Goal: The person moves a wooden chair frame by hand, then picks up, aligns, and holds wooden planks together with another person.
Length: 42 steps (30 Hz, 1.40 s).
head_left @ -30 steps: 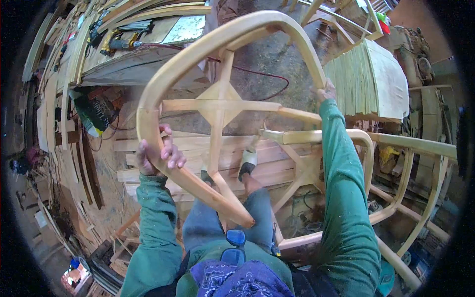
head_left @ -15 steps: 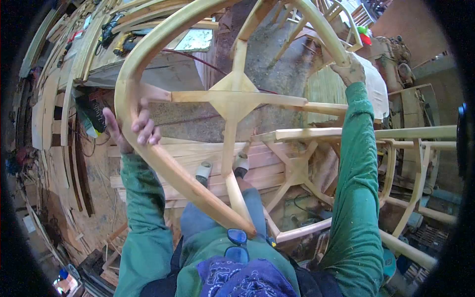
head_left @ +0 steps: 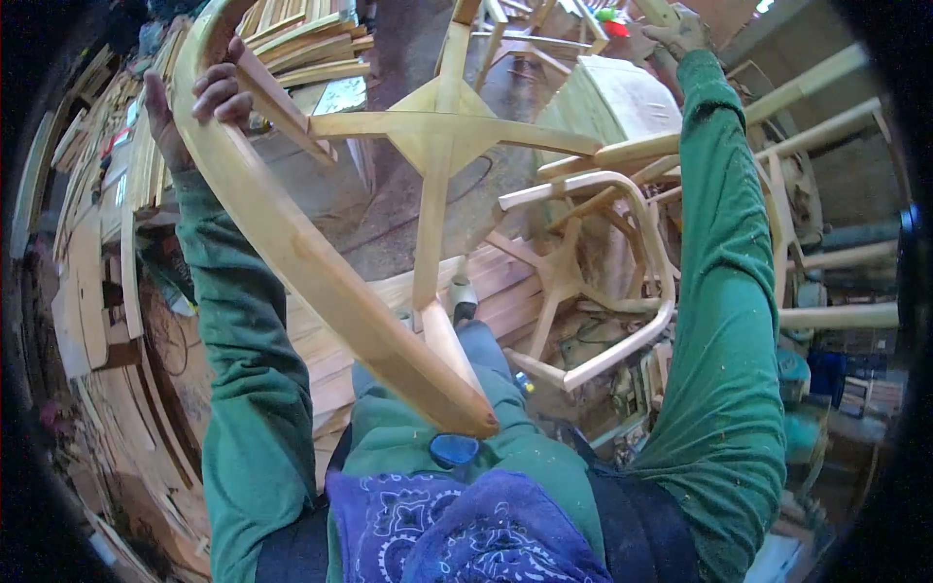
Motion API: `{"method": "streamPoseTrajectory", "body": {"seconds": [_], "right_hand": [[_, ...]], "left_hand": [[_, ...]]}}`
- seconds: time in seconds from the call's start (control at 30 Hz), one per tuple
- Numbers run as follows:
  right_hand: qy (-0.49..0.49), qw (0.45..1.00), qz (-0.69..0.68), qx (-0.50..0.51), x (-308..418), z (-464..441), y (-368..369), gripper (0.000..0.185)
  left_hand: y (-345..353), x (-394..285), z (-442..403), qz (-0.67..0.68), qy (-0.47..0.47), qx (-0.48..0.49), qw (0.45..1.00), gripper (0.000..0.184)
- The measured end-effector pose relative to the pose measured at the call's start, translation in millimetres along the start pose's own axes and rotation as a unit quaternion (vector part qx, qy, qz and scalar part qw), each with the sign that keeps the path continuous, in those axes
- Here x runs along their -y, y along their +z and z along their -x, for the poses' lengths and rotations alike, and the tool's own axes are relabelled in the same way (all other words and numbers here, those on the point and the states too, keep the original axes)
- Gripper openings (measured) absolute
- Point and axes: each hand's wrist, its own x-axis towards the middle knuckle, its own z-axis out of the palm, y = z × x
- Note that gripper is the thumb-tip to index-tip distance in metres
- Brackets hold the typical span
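A large curved wooden frame with a cross brace and a diamond-shaped centre plate is raised in front of me. Its pointed lower corner lies close to my belly. My left hand grips the frame's left rail at the upper left, fingers curled over it and thumb outside. At the upper right my right hand is closed round the far rail, with the arm stretched out. Part of the frame's top runs out of view.
A similar wooden frame stands below my right arm. Planks lie by my feet. Stacked strips rest on a bench at the upper left, and a pale stack of sheets stands beyond the frame. More frames are at the right.
The held frame has risen and moved away from my body, its top leaving the view. Both hands have moved upward with it, still gripping. My view has shifted too.
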Motion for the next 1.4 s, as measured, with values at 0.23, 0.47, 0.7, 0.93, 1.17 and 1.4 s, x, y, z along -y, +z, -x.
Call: {"method": "streamPoseTrajectory", "body": {"seconds": [0.23, 0.47, 0.7, 0.93, 1.17, 1.4], "right_hand": [[0.080, 0.993, -0.084, -0.014, 31.0, 35.1, -124.0, 0.054], [0.057, 0.996, 0.043, -0.055, 72.7, 53.1, -221.0, 0.051], [0.073, 0.994, 0.017, -0.081, 45.5, 96.6, -281.0, 0.058], [0.181, 0.961, 0.207, -0.016, 3.8, 152.5, -335.2, 0.054], [0.253, 0.933, 0.254, 0.011, -9.0, 225.7, -391.0, 0.051], [0.288, 0.953, 0.089, -0.007, -114.1, 294.8, -390.8, 0.061]], "left_hand": [[31.2, -30.3, -19.8, 0.022, -0.029, 0.058, 0.998, 0.084], [52.8, -63.6, -38.5, 0.040, -0.088, 0.155, 0.983, 0.081], [72.3, -43.4, -85.7, 0.046, -0.104, 0.195, 0.974, 0.078], [70.7, 10.3, -150.5, 0.076, -0.147, 0.220, 0.961, 0.077], [61.9, 77.7, -221.6, 0.104, -0.204, 0.240, 0.944, 0.075], [37.6, 152.6, -284.4, 0.121, -0.257, 0.260, 0.923, 0.073]]}}
